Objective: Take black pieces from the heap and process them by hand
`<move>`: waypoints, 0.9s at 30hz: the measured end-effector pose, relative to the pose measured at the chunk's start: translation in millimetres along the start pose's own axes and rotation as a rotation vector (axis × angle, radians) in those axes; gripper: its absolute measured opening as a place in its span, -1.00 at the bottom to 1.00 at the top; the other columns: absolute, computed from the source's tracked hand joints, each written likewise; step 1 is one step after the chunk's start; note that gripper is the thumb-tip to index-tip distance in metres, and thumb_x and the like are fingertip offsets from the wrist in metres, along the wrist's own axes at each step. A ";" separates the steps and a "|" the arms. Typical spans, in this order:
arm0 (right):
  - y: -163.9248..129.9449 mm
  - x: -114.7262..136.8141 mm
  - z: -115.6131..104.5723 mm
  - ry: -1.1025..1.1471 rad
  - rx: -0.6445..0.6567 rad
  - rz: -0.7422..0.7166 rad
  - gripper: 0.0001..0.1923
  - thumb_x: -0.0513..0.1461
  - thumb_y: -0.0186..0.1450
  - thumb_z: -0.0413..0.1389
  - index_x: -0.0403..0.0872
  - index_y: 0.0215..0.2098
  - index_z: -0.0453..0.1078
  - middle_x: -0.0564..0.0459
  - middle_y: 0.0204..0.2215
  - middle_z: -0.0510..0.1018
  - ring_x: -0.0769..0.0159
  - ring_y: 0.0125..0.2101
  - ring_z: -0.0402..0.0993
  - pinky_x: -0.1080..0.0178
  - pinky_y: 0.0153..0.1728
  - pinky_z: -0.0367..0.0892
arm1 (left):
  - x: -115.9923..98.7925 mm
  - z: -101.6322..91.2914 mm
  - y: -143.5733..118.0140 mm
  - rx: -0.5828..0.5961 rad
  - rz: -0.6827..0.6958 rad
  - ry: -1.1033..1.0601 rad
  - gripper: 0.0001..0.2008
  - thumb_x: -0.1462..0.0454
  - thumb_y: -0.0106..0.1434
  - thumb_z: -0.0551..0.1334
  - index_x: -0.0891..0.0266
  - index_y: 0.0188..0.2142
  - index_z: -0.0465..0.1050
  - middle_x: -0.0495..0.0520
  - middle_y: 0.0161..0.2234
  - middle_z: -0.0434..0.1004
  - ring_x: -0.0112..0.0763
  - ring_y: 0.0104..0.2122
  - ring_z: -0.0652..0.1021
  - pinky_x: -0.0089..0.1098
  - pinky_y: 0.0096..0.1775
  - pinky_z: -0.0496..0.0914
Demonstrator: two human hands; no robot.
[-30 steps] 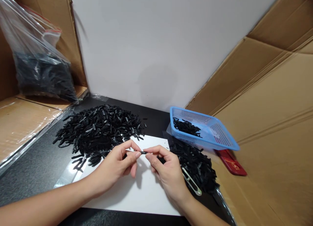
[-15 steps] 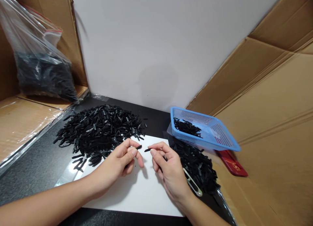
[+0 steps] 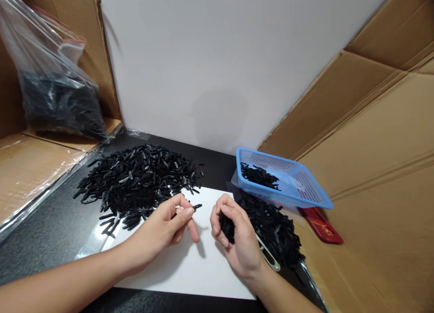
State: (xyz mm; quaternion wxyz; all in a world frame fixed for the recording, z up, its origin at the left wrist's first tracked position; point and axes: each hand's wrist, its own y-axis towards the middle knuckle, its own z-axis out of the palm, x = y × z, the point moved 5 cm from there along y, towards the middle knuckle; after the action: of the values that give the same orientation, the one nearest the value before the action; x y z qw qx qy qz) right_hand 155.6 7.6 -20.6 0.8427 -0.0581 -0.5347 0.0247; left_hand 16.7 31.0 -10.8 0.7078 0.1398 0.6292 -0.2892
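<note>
Between thumb and forefinger, my left hand (image 3: 178, 220) pinches a small, thin black piece (image 3: 196, 207), its tip pointing right. My right hand (image 3: 237, 231) is curled round a bunch of similar black pieces (image 3: 226, 227), which show inside the fingers. Both hands are held above a white sheet (image 3: 200, 268), a short gap apart. A large heap of black pieces (image 3: 135, 177) lies beyond my left hand. To the right of my right hand is a second heap (image 3: 276, 231), and the light-coloured handle of a tool (image 3: 269, 256) pokes out between them, its head hidden.
A blue perforated basket (image 3: 315, 191) holding some black pieces stands behind the right heap. A red flat object (image 3: 322, 227) lies beside it. A clear zip bag (image 3: 61, 100) of black material sits at the left on cardboard. Cardboard walls (image 3: 379, 146) and a white panel (image 3: 203, 55) enclose the table.
The piece pinched in my right fingertips is no longer visible there; those fingers have curled in round the bunch. My left hand's piece sticks out further to the right.
</note>
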 end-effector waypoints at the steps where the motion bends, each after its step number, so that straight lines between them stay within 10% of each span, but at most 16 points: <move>1: 0.6 0.9 -0.1 0.013 0.012 -0.007 -0.69 -0.10 0.27 0.10 -0.07 -0.54 0.20 0.21 -0.70 0.37 0.59 -0.77 -0.03 0.47 -0.74 -0.14 | 0.1 0.0 0.0 0.003 0.003 0.003 -0.75 0.08 0.37 0.11 0.16 -0.34 0.18 -0.08 -0.53 0.55 -0.58 -0.66 0.13 -0.48 -0.60 -0.02; 15: -0.8 -5.6 2.4 -0.239 0.007 0.045 -0.71 -0.06 0.16 0.28 -0.13 -0.39 0.46 0.23 -0.70 0.34 0.57 -0.74 0.01 0.44 -0.72 -0.14 | -7.0 2.0 -2.6 0.017 0.015 0.223 -0.80 0.12 0.36 0.10 0.15 -0.33 0.23 -0.12 -0.56 0.46 -0.44 -0.49 0.32 -0.42 -0.37 0.17; 21: 2.6 -0.2 -4.3 -0.214 -0.058 -0.051 -0.77 -0.12 0.10 0.35 -0.09 -0.35 0.59 0.18 -0.66 0.35 0.52 -0.65 0.15 0.44 -0.70 -0.07 | 0.9 -2.7 -2.6 -0.015 -0.042 0.040 -0.78 0.44 0.16 0.11 0.16 -0.21 0.33 -0.10 -0.39 0.42 -0.41 -0.35 0.34 -0.39 -0.26 0.18; 27: 3.9 -0.8 -7.4 -0.208 -0.047 -0.072 -0.82 -0.13 0.13 0.33 -0.04 -0.32 0.62 0.16 -0.65 0.37 0.52 -0.66 0.13 0.45 -0.69 -0.03 | 3.3 1.3 -2.5 -0.034 -0.081 -0.158 -0.87 0.27 0.22 0.24 0.23 -0.23 0.40 0.02 -0.33 0.47 -0.36 -0.33 0.40 -0.38 -0.29 0.25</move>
State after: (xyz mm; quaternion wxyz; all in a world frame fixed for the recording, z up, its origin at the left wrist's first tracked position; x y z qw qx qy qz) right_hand 162.0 10.9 -24.9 0.7814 -0.0558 -0.6215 -0.0120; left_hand 16.4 27.5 -13.4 0.7452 0.0788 0.5813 -0.3170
